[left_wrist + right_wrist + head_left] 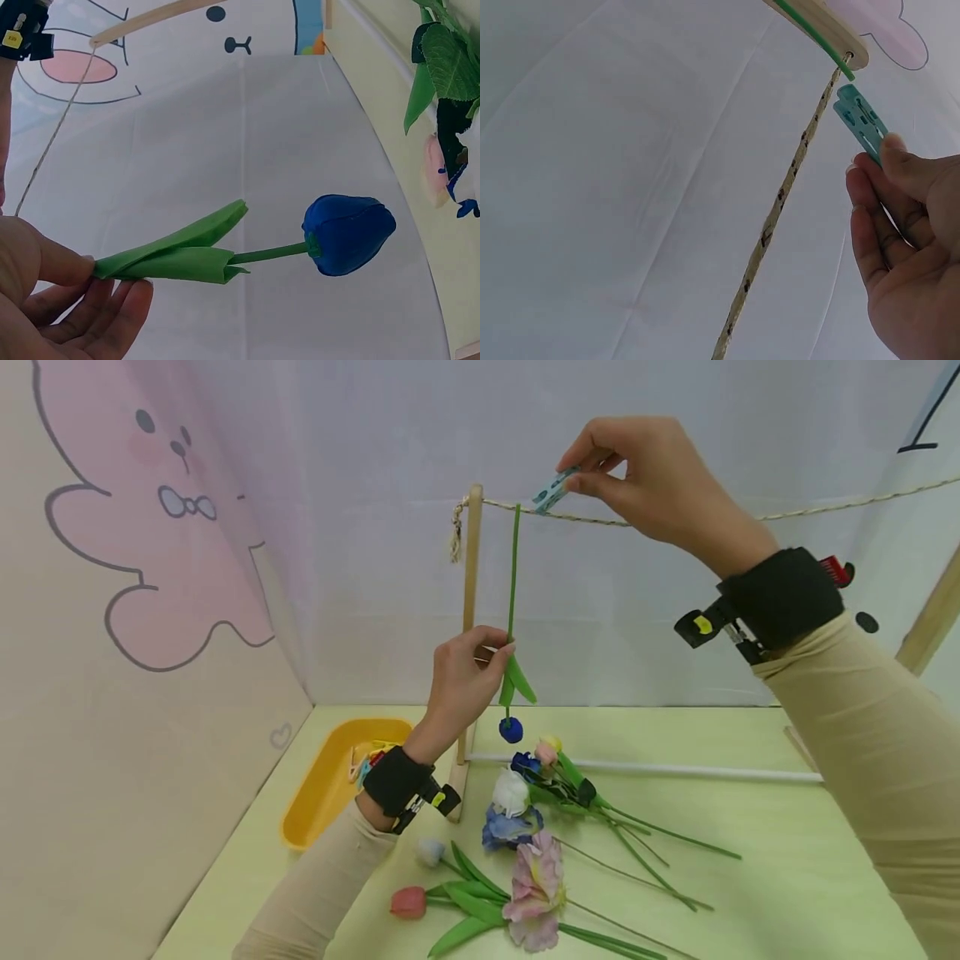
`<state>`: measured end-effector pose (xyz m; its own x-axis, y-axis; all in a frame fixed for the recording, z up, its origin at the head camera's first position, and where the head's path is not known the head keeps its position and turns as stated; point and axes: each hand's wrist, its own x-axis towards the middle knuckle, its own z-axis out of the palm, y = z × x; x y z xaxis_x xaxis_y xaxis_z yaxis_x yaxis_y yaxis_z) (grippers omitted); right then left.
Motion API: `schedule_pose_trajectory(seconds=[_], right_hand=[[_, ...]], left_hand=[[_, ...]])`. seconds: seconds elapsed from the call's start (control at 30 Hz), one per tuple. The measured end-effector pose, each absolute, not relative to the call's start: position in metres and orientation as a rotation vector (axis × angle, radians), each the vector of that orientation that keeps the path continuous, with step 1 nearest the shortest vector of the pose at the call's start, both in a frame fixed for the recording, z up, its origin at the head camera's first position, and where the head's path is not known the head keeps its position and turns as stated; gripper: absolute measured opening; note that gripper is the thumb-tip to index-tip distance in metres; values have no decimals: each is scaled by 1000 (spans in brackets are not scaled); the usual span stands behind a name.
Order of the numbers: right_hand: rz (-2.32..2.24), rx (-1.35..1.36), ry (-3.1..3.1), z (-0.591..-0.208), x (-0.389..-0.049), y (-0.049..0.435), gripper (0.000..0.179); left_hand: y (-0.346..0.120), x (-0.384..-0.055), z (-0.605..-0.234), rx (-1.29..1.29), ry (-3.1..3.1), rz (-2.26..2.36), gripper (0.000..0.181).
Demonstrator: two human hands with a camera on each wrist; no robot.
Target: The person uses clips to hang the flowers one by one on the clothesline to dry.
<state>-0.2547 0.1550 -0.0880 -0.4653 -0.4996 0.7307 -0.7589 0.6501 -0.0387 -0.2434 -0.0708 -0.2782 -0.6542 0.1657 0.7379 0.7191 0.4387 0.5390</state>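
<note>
A blue artificial tulip (511, 729) hangs head down, its green stem rising to the rope (585, 518). My left hand (468, 681) pinches it by the stem and leaves between thumb and fingers. In the left wrist view the blue bloom (349, 234) shows whole beyond the fingertips. My right hand (648, 477) pinches a light blue clothespin (553, 492) beside the rope, close to the stem's upper end. The right wrist view has the clothespin (861, 120) just short of the green stem tip, apart from it. Whether its jaws are spread, I cannot tell.
A wooden post (472, 560) carries the rope's left end. Left of it, a yellow basin (303, 814) holds several clothespins. Artificial flowers, among them a pink one (536, 893) and a red tulip (408, 902), lie on the table. A white rod (675, 768) runs behind them.
</note>
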Motion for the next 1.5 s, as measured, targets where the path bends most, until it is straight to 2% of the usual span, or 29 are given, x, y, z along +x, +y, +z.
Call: schedule_pose_trajectory(seconds=[0.63,1.5], right_hand=[[653,920,-2346,-86,-275,139,27],[740,931,-2435,-91,-277,136,35]], left_hand=[[-70,-248,-275,-680,-2108,-1174,11],[-75,-243,-278,-672,-2120,-1113,12]])
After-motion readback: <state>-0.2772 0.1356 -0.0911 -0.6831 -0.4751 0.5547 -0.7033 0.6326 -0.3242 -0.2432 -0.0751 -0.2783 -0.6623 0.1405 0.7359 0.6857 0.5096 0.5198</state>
